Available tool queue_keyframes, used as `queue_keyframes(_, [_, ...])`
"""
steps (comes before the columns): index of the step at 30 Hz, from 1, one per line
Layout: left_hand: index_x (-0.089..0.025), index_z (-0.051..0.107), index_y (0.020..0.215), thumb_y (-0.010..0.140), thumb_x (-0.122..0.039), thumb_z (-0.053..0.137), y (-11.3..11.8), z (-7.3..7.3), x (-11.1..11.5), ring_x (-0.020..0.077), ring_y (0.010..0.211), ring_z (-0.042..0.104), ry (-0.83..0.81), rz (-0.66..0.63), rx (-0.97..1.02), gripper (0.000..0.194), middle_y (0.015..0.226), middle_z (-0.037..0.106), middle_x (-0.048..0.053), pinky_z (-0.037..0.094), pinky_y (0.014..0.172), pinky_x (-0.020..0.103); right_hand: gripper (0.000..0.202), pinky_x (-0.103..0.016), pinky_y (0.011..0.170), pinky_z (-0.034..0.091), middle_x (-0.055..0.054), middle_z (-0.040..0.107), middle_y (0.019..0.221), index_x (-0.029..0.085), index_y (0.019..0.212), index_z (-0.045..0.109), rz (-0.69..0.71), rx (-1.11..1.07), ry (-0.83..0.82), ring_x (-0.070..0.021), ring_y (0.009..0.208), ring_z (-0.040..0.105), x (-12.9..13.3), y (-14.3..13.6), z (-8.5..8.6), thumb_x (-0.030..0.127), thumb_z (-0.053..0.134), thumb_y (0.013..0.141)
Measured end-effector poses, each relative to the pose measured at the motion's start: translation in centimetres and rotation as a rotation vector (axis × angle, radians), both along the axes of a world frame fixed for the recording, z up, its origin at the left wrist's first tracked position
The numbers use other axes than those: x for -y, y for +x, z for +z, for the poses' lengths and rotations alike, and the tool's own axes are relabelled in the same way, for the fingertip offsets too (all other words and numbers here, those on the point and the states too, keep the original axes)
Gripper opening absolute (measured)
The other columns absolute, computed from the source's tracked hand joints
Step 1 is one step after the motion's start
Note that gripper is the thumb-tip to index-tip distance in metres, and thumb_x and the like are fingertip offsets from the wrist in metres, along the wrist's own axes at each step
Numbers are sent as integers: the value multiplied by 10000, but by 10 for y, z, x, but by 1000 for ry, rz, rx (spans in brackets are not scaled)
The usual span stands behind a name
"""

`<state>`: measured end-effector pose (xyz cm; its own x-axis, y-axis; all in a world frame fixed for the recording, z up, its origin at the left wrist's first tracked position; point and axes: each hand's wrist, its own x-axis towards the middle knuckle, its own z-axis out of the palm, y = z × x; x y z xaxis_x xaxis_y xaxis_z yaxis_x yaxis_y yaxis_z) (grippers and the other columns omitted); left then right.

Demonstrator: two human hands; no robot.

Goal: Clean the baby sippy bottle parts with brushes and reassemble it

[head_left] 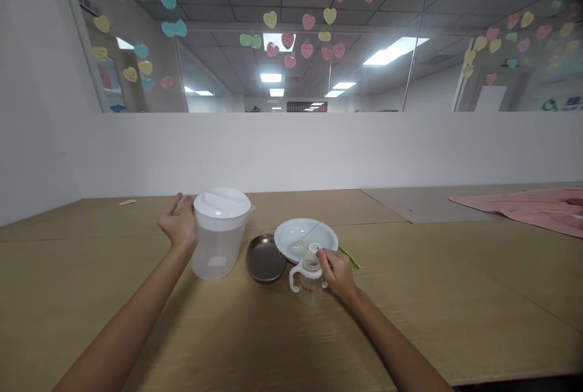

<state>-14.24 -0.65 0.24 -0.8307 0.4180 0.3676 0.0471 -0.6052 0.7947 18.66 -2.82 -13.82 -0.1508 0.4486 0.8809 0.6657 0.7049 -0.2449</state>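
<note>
A translucent pitcher [218,246] with a white lid [223,202] stands upright on the table, clear liquid inside. My left hand [179,225] is closed at its left side, where the handle is hidden behind the fingers. A clear baby bottle [311,287] with two white side handles stands to the right, its mouth uncovered. Just above that mouth, my right hand [337,268] pinches a small white ring-shaped piece [314,247]. Behind the bottle is a white bowl [285,235] holding something translucent that I cannot make out. A round dark metal dish [265,259] lies between pitcher and bowl.
A thin green object [350,257] lies partly hidden beside the bowl. Pink cloth [528,205] is spread at the far right. A small pale flat piece [128,202] lies at the back left. Behind the table rises a white wall [291,149] with glass above.
</note>
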Motion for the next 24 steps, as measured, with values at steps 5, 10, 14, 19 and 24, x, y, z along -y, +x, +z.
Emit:
queue_keyframes(5, [-20, 583, 1031, 735, -136, 632, -9, -8, -11, 63, 596, 504, 19, 25, 125, 322, 676, 562, -23, 429, 583, 211, 418, -215, 515, 273, 12, 462, 484, 175, 558, 462, -13, -15, -14, -89, 467, 412, -1, 0, -1, 260, 313, 938])
queue_keyframes(10, [-54, 595, 933, 727, -113, 631, -12, -13, -18, 63, 586, 518, 18, 44, 228, 218, 660, 562, -36, 429, 577, 205, 424, -215, 527, 283, 12, 461, 494, 174, 553, 463, -8, -10, -9, -89, 476, 412, -2, -1, -3, 259, 308, 938])
queue_keyframes(14, [-97, 605, 946, 715, -142, 652, -18, -15, -18, 69, 566, 523, -69, 36, 160, 240, 637, 566, -47, 424, 556, 204, 416, -218, 540, 288, 5, 492, 534, 170, 581, 508, -29, -12, -40, -94, 503, 421, 2, 0, 1, 289, 315, 930])
queue_keyframes(19, [-172, 556, 1026, 759, -152, 615, -47, -15, 8, 121, 597, 599, -256, -323, -37, 274, 717, 659, -8, 479, 555, 259, 401, -225, 608, 354, -38, 594, 673, 154, 720, 589, -252, -387, -172, -132, 620, 513, -8, 20, 9, 382, 316, 904])
queue_keyframes(24, [-210, 577, 972, 727, -227, 647, -43, -51, 61, 170, 561, 628, -78, -103, -249, 255, 654, 677, 5, 503, 527, 294, 342, -249, 698, 397, -94, 647, 900, 118, 1006, 574, -539, -578, -411, -178, 798, 581, -35, 46, 3, 318, 337, 861])
